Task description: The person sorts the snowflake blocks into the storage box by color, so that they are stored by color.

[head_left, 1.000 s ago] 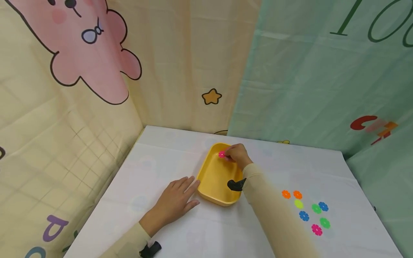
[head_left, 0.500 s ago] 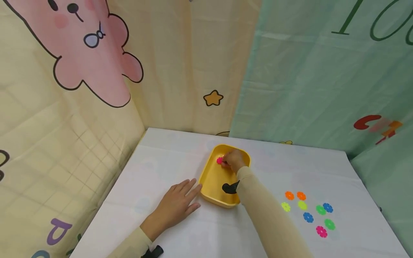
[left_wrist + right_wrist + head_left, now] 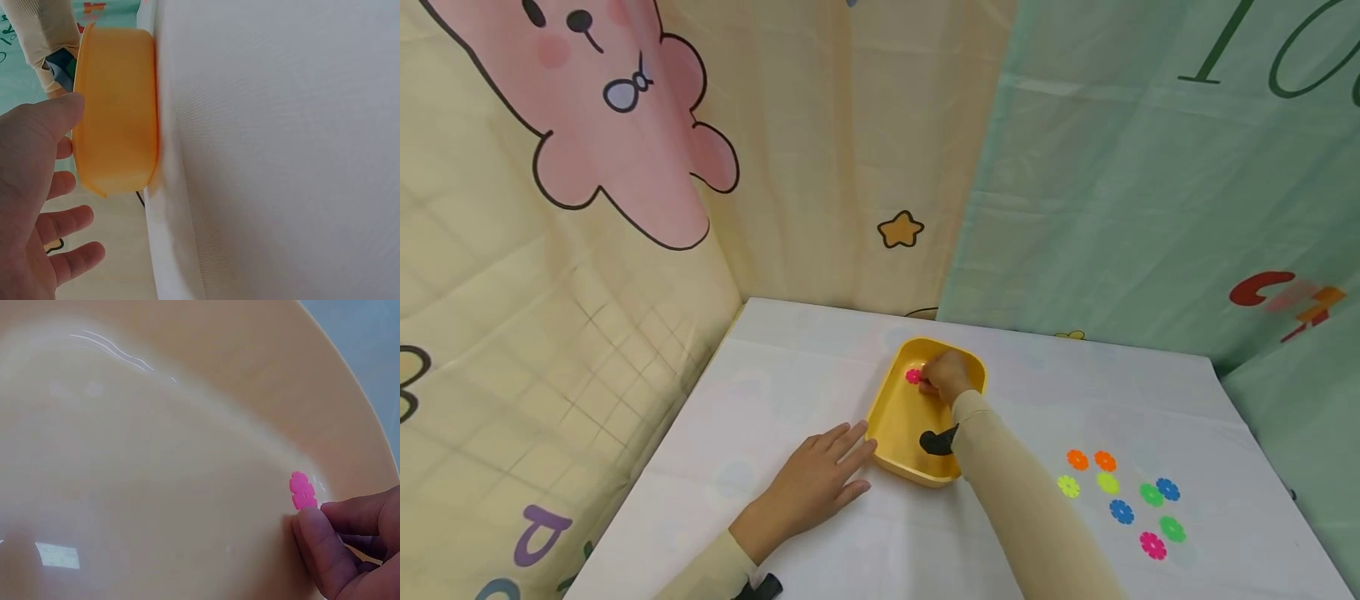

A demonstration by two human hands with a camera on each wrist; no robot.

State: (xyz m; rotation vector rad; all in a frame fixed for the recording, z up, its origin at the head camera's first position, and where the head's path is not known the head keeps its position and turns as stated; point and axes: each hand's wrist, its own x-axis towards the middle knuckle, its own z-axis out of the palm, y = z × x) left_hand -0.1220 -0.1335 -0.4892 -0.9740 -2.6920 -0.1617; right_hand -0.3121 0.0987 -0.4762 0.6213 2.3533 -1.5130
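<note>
right hand [image 3: 947, 373] pinches pink flower-shaped plastic disc [image 3: 913, 377] leftward | far half, yellow oblong plastic tray [image 3: 906, 423] | left hand [image 3: 815, 485] spread alongside

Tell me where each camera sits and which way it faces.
Head: worn on the head, facing forward and down at the yellow tray; left hand, right hand and both sleeves show.
Left wrist: worn there, facing the tray's outer side and white table; left hand and right sleeve show.
Right wrist: worn there, facing into the tray; right hand shows, pinching a pink flower.
Shared: head and right wrist views show that flower.
</note>
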